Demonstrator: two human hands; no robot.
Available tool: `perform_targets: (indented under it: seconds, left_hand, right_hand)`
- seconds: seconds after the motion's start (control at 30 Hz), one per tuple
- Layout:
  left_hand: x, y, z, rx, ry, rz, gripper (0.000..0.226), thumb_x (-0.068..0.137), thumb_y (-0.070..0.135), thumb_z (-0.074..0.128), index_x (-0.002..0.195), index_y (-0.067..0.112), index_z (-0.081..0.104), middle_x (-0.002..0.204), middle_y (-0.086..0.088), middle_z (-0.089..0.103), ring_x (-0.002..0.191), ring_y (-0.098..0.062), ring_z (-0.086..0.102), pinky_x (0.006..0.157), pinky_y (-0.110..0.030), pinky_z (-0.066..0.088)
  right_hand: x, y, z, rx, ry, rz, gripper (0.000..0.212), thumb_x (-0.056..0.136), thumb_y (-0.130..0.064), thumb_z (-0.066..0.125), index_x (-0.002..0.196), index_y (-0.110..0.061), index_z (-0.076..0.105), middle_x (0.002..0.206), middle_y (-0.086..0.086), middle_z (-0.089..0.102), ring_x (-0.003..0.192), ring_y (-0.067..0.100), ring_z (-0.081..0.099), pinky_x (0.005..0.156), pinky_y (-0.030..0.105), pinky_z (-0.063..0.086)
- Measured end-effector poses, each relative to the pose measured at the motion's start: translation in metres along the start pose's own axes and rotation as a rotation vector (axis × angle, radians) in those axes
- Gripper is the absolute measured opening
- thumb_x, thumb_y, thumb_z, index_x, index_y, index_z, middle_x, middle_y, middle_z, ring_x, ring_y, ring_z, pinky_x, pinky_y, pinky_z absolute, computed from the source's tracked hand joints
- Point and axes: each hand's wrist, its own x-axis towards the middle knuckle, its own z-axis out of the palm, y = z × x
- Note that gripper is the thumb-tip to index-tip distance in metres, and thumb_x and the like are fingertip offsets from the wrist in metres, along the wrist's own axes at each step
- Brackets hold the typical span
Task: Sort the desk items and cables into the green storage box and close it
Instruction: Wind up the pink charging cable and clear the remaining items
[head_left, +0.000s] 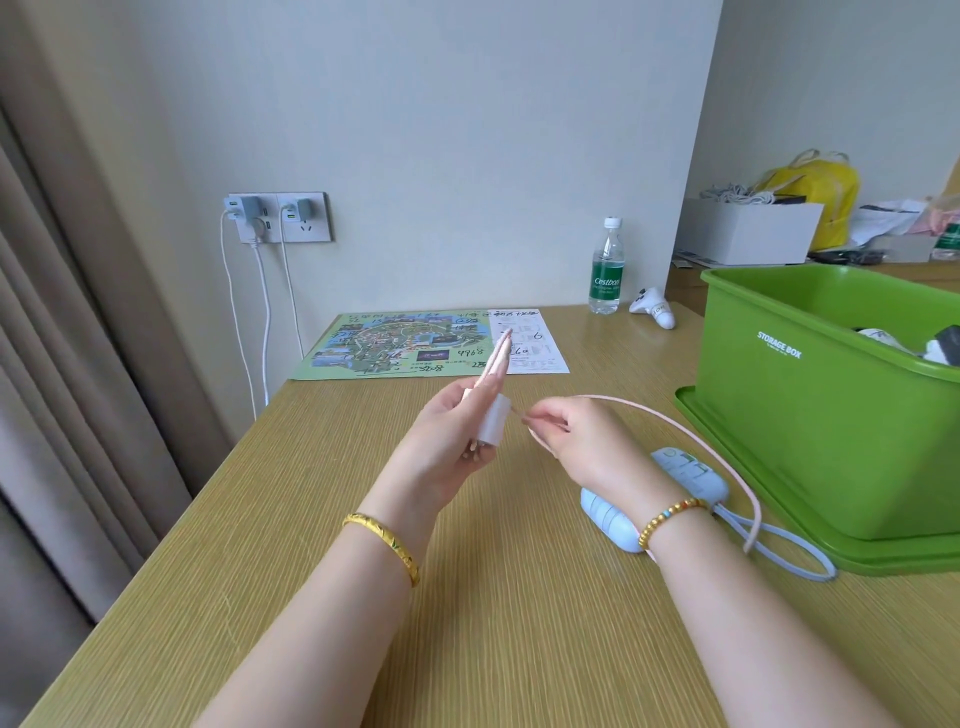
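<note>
The left hand (457, 426) grips a white charger (492, 426) above the desk (311, 519), its long axis tilted up and away, folded pink cable ends pointing toward the map (389, 345). The right hand (561, 431) pinches the pink cable (691, 441), which loops right and back under the wrist. Beneath that wrist lies a blue device (675, 473), touching the green box (810, 415), open, standing on its lid.

The storage box (810, 410) was bright green with white lettering, the desk (291, 519) pale wood-grain, the cable (691, 436) soft pink, the charger plug (492, 427) white, the fan-like gadget (623, 512) light blue, the map (395, 344) green and multicoloured, and the bangle (387, 545) gold.
</note>
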Motion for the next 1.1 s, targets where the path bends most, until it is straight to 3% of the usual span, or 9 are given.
perform_targets:
  seconds: [0.1,0.17,0.23,0.3,0.43,0.57,0.73,0.9,1.1]
  left_hand:
    - [0.001,-0.002,-0.001,0.232,0.17,0.101,0.02,0.089,0.037,0.056,0.097,0.019,0.058,0.069,0.003,0.052,0.053,-0.009,0.044,0.046,-0.018,0.036]
    - [0.005,-0.004,-0.005,0.361,0.274,0.15,0.021,0.09,0.035,0.056,0.098,0.016,0.057,0.076,-0.003,0.055,0.054,-0.012,0.047,0.042,-0.018,0.039]
    - [0.007,-0.006,-0.006,0.511,0.322,0.19,0.024,0.089,0.036,0.055,0.1,0.015,0.057,0.084,-0.008,0.06,0.058,-0.019,0.057,0.046,-0.025,0.05]
    - [0.008,-0.008,-0.007,0.818,0.348,0.246,0.029,0.088,0.039,0.056,0.106,0.016,0.055,0.092,-0.008,0.064,0.071,-0.031,0.064,0.063,-0.038,0.056]
    - [0.005,-0.013,-0.003,1.135,0.116,0.323,0.034,0.088,0.037,0.059,0.114,0.015,0.053,0.099,-0.011,0.061,0.091,-0.031,0.059,0.072,-0.035,0.051]
    - [0.003,-0.017,0.0,1.409,0.056,0.364,0.034,0.09,0.032,0.055,0.119,0.016,0.051,0.11,-0.01,0.054,0.1,-0.031,0.057,0.075,-0.035,0.045]
    - [0.003,-0.022,0.005,1.447,0.119,0.396,0.027,0.087,0.049,0.05,0.096,0.024,0.056,0.092,-0.003,0.059,0.092,-0.025,0.059,0.063,-0.028,0.037]
    - [0.004,-0.021,0.003,1.361,0.255,0.457,0.03,0.086,0.054,0.046,0.09,0.028,0.06,0.083,0.001,0.063,0.084,-0.021,0.06,0.062,-0.025,0.037]
    - [0.005,-0.021,0.007,1.302,0.171,0.289,0.036,0.083,0.053,0.041,0.061,0.026,0.048,0.067,0.007,0.056,0.07,-0.016,0.053,0.059,-0.027,0.036]
  right_hand:
    - [-0.001,-0.001,-0.008,-0.003,0.003,-0.008,0.017,0.093,-0.021,0.051,0.088,-0.015,0.067,0.075,-0.006,0.058,0.076,0.018,0.057,0.074,0.039,0.051]
    - [-0.002,-0.004,-0.012,0.045,0.015,-0.012,0.016,0.091,-0.02,0.054,0.086,-0.012,0.067,0.073,-0.007,0.054,0.079,0.021,0.057,0.078,0.044,0.053]
    - [-0.004,-0.007,-0.015,0.018,0.034,-0.043,0.017,0.089,-0.024,0.058,0.08,-0.012,0.065,0.065,-0.01,0.048,0.071,0.018,0.052,0.068,0.035,0.051]
    - [-0.007,-0.009,-0.017,-0.042,0.068,-0.07,0.025,0.085,-0.034,0.061,0.072,-0.012,0.062,0.054,-0.01,0.042,0.056,0.009,0.043,0.054,0.026,0.038]
    - [-0.007,-0.011,-0.024,0.103,0.081,-0.043,0.029,0.087,-0.031,0.061,0.064,-0.014,0.056,0.038,-0.015,0.046,0.041,0.003,0.038,0.044,0.014,0.031]
    - [-0.01,-0.015,-0.024,0.178,-0.165,-0.077,0.027,0.093,-0.015,0.052,0.071,-0.025,0.063,0.049,-0.019,0.053,0.049,-0.004,0.047,0.051,0.011,0.034]
    - [-0.01,-0.018,-0.016,0.106,-0.201,-0.148,0.019,0.092,-0.011,0.052,0.089,-0.008,0.07,0.066,-0.013,0.05,0.061,-0.005,0.048,0.061,0.008,0.034]
    - [-0.011,-0.021,-0.018,0.201,-0.135,-0.187,0.016,0.09,-0.015,0.056,0.09,-0.013,0.072,0.068,-0.014,0.05,0.063,-0.009,0.05,0.063,0.007,0.034]
    - [-0.011,-0.022,-0.015,0.195,-0.124,-0.152,0.015,0.089,-0.02,0.058,0.084,-0.017,0.072,0.067,-0.013,0.057,0.067,-0.003,0.053,0.069,0.019,0.041]
